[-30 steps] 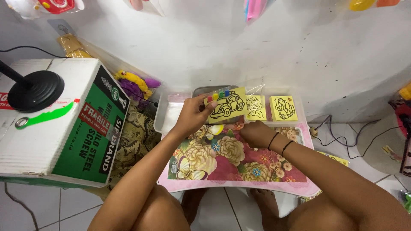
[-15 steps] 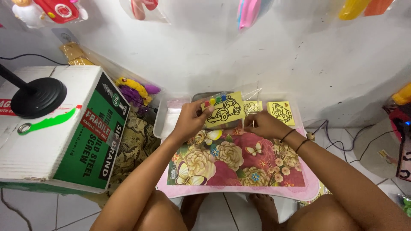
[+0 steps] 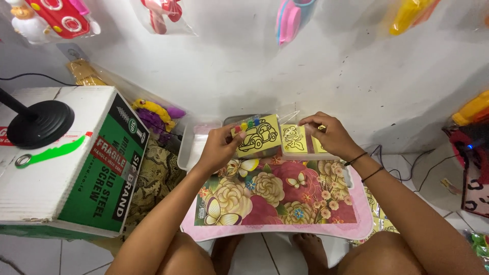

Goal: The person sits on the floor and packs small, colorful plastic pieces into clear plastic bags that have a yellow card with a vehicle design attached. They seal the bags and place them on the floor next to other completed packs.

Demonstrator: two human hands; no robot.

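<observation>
I see the left hand (image 3: 220, 147) closed on a yellow card w/ a black car outline and a row of small coloured sand packets along its top edge (image 3: 257, 136); thumb on the front, fingers behind, card tilted up above the far-left part of the floral-print lap tray with a pink rim (image 3: 285, 235). The right hand (image 3: 331, 135) sits on a stack of yellow outline-picture cards (image 3: 294, 139), fingertips pinched at the top edge of the right-hand pile; can't tell if it's lifting one or just pressing. Two dark bands on that wrist.

Edges: stack lies at the tray's far edge, just beside the held card, right under the white wall (image 3: 244, 66). Little room behind the cards. Clear plastic tub (image 3: 189, 145) touches the tray's far-left corner. Left side is crowded: big white-and-green cardboard box (image 3: 76, 168) w/ a black round lamp base (image 3: 39, 124) on top, patterned cloth betw. box and tray. Near half of the tray is open, both forearms crossing above its side edges. Bagged toys hang overhead on the wall, well apart from the hands.
</observation>
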